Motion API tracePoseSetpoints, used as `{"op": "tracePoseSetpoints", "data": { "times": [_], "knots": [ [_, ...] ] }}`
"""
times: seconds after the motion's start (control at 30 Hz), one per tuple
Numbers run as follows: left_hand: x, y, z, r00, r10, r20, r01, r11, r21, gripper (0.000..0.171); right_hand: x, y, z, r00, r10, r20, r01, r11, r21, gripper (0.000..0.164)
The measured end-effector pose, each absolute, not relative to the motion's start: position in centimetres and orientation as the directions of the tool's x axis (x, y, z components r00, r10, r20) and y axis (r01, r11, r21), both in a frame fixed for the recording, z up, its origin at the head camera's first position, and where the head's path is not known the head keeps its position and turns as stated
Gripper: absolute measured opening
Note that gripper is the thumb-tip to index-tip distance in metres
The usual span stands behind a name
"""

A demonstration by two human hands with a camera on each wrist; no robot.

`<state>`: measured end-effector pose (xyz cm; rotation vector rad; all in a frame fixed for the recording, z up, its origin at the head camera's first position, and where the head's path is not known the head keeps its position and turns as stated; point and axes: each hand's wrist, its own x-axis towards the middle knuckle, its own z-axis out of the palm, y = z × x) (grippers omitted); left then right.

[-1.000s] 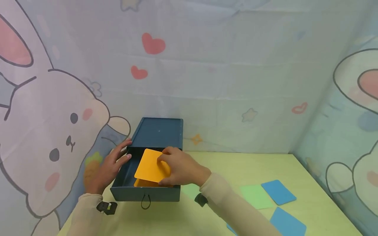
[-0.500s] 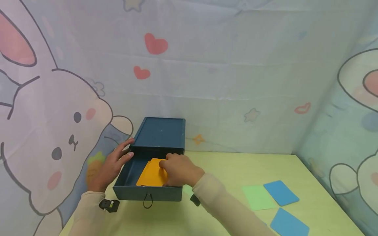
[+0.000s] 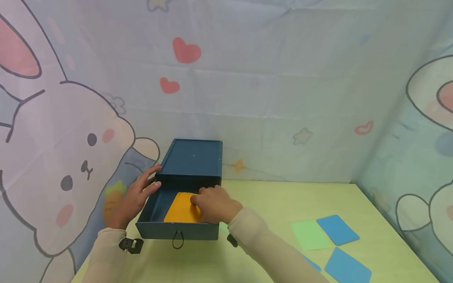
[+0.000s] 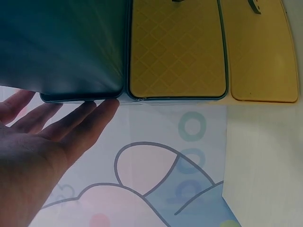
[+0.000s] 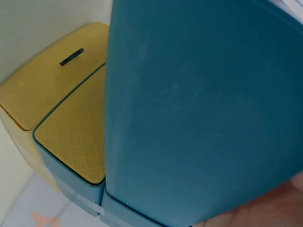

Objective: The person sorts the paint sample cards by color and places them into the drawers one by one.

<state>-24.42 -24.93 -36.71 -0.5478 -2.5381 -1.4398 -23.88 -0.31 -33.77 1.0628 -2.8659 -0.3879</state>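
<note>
At the left of the table in the head view, the top drawer [image 3: 159, 231] of a dark blue drawer box [image 3: 192, 157] is pulled out. Orange square cards [image 3: 178, 210] lie low in its right part; how many is hidden. Reaching over the drawer's right wall, my right hand [image 3: 215, 205] has curled fingers at the top card's right edge and appears to pinch it; its thumb is hidden. My left hand [image 3: 136, 200] touches the box's left side with extended fingers. The left wrist view shows those fingertips [image 4: 111, 106] against the blue side.
Below the open drawer are a yellow drawer front [image 4: 177, 52] and another yellow drawer [image 4: 262, 56]. A black loop pull [image 3: 178, 240] hangs from the open drawer's front. At right on the table lie a green card [image 3: 310, 235] and several blue cards [image 3: 338, 230]. A patterned cloth stands behind.
The orange card, tilted up in my right hand a second ago, has gone down into the drawer and lies nearly flat. The right hand sank with it; the left stays at the box.
</note>
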Motion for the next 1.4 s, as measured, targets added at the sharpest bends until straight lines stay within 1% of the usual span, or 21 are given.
{"op": "tracePoseSetpoints", "data": {
  "times": [0.33, 0.47, 0.57, 0.6, 0.73, 0.83, 0.9, 0.93, 1.03, 1.13, 1.23, 1.3, 1.4],
  "knots": [
    [-24.4, -24.8, -36.7, -0.922, 0.221, 0.318, 0.387, 0.475, 0.791, 0.057, -24.0, -0.4, -33.8, -0.770, -0.636, -0.059, -0.628, 0.738, 0.246, 0.041],
    [-24.4, -24.8, -36.8, -0.919, 0.219, 0.329, 0.395, 0.468, 0.790, 0.056, -24.0, -0.3, -33.1, -0.770, -0.636, -0.046, -0.633, 0.754, 0.172, 0.055],
    [-24.4, -24.8, -36.9, -0.917, 0.215, 0.335, 0.397, 0.460, 0.794, 0.056, -23.5, 0.2, -31.9, -0.754, -0.656, 0.022, -0.653, 0.754, 0.071, 0.064],
    [-24.4, -24.8, -36.9, -0.918, 0.213, 0.336, 0.397, 0.457, 0.796, 0.056, -23.2, 0.5, -31.3, -0.745, -0.665, 0.057, -0.664, 0.747, 0.027, 0.063],
    [-24.4, -24.8, -37.0, -0.920, 0.212, 0.330, 0.391, 0.456, 0.799, 0.056, -20.7, 1.7, -29.2, -0.679, -0.683, 0.268, -0.731, 0.663, -0.162, 0.051],
    [-24.4, -24.7, -37.0, -0.918, 0.218, 0.331, 0.395, 0.456, 0.797, 0.056, -18.2, 2.3, -29.2, -0.637, -0.627, 0.449, -0.770, 0.549, -0.325, 0.040],
    [-24.4, -24.7, -37.0, -0.915, 0.221, 0.338, 0.403, 0.452, 0.796, 0.055, -16.7, 2.5, -29.9, -0.643, -0.564, 0.518, -0.766, 0.454, -0.456, 0.033],
    [-24.4, -24.7, -37.1, -0.913, 0.221, 0.343, 0.407, 0.449, 0.796, 0.055, -16.0, 2.5, -30.5, -0.659, -0.534, 0.530, -0.749, 0.404, -0.525, 0.030],
    [-24.5, -24.8, -37.1, -0.906, 0.223, 0.359, 0.423, 0.438, 0.794, 0.054, -14.5, 2.2, -32.9, -0.734, -0.486, 0.475, -0.643, 0.272, -0.716, 0.022],
    [-24.5, -24.8, -37.1, -0.902, 0.224, 0.368, 0.431, 0.431, 0.793, 0.054, -13.8, 1.7, -35.6, -0.805, -0.464, 0.370, -0.506, 0.211, -0.836, 0.017],
    [-24.5, -24.9, -37.1, -0.906, 0.224, 0.359, 0.423, 0.441, 0.792, 0.055, -13.6, 1.0, -38.1, -0.859, -0.442, 0.259, -0.376, 0.200, -0.905, 0.018],
    [-24.5, -24.9, -37.2, -0.911, 0.223, 0.347, 0.412, 0.456, 0.789, 0.056, -13.7, 0.5, -39.5, -0.890, -0.426, 0.163, -0.268, 0.200, -0.942, 0.020],
    [-24.4, -24.8, -37.2, -0.912, 0.220, 0.345, 0.409, 0.459, 0.788, 0.056, -14.1, -0.4, -40.9, -0.910, -0.410, 0.057, -0.145, 0.186, -0.972, 0.022]
  ]
}}
